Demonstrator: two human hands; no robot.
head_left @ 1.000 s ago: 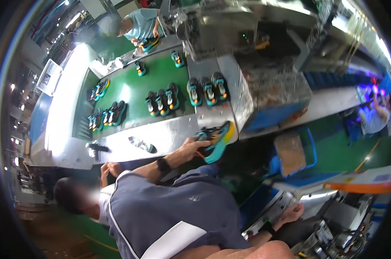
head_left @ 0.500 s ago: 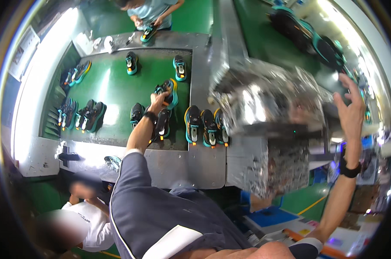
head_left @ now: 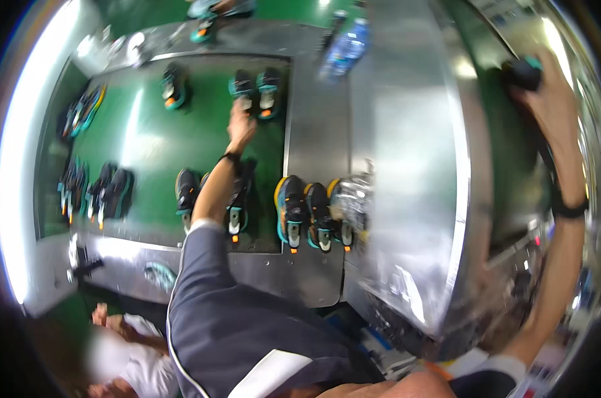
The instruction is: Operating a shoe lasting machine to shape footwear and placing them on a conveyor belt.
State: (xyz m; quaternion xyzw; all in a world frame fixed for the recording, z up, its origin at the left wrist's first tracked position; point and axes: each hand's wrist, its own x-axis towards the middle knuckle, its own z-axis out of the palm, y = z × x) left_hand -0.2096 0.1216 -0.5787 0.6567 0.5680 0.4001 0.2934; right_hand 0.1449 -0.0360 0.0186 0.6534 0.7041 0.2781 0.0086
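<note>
My left hand [head_left: 241, 125] reaches over the green work surface [head_left: 144, 149], fingers closed on the near end of a black and teal shoe [head_left: 241, 85]. That shoe stands beside a similar shoe [head_left: 268, 91] near the far right corner. At the far right, my right hand [head_left: 551, 99] is raised over a second green surface, closed around a dark shoe with a teal patch [head_left: 526, 71]; blur and my fingers hide most of it. Under my left forearm stand more shoes, partly hidden, including a black shoe [head_left: 187, 189].
Shoes [head_left: 291, 209] line the metal ledge beside some clear plastic wrap [head_left: 353, 199]. A broad metal housing [head_left: 413, 152] separates the two green surfaces. A clear bottle [head_left: 347, 52] lies beyond. Co-workers are at the far side and lower left, one in a white shirt [head_left: 148, 361].
My left hand has moved farther away with the shoe, bringing it next to the far right one. My right hand, empty before, has reached forward and now grips a dark shoe. The view has shifted.
</note>
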